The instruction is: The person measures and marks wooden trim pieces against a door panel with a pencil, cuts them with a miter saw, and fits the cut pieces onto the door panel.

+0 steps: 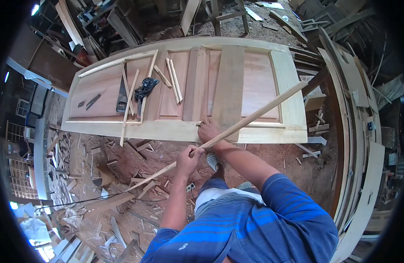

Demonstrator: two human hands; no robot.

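A long, thin wooden strip [263, 109] slants from the lower left to the upper right. My left hand [188, 162] is closed around it below the near edge of a panelled wooden door [162, 127], which lies flat. The strip crosses over my right wrist. My right hand [209, 130] rests at the door's near rail, its fingers bunched against the moulding; whatever they pinch is too small to make out. Beside that hand, a wide brown board [230, 79] lies across the door.
On the door lie a hand saw [122, 94], a black plastic bag [146, 87], a dark slender tool [93, 101] and several loose strips [175, 81]. Wood offcuts [145, 186] and sawdust litter the floor. Tall boards [342, 131] lean at the right.
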